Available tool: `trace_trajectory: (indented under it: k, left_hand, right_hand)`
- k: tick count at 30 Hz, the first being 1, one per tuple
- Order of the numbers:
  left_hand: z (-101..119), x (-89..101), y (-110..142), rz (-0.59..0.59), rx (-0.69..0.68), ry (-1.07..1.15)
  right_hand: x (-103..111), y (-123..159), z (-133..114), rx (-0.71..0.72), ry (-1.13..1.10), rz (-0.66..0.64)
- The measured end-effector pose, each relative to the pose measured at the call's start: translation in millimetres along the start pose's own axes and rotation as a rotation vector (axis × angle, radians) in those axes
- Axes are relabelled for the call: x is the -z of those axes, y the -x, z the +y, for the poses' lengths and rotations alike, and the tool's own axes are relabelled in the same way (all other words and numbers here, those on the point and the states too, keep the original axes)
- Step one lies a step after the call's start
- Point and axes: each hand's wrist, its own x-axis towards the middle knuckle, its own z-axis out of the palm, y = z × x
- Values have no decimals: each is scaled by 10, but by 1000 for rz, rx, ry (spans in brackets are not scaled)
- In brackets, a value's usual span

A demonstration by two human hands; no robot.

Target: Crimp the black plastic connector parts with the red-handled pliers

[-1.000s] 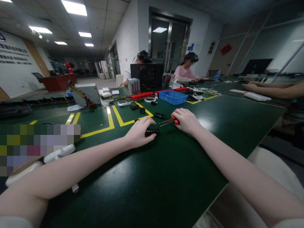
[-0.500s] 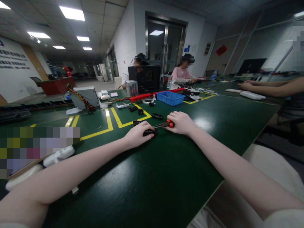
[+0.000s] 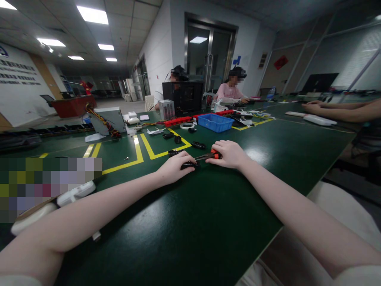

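Note:
My left hand is closed over a small black part that rests on the green table. My right hand grips red-handled pliers. The pliers' thin metal jaws point left and reach the black part. Both forearms lie low across the table top. Another small black part lies just beyond my left hand on the yellow tape line.
More black parts lie past my hands inside yellow tape squares. Further back stand a blue tray, a red strip, a tape roll and a power supply with cables. Two people sit at the far end; another person's arms rest at right.
My right hand brought the pliers left and down until their jaws met the black part under my left hand. The left hand stayed in place.

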Motion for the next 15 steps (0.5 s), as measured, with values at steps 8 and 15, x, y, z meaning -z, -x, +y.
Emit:
trace_trajectory:
  k: [8, 15]
  left_hand:
    - [-11, -9, -8, 48, 18, 2]
    - [-17, -6, -13, 71, 18, 12]
  right_hand:
    - [29, 11, 9, 39, 4, 53]
    - [38, 7, -22, 40, 6, 32]
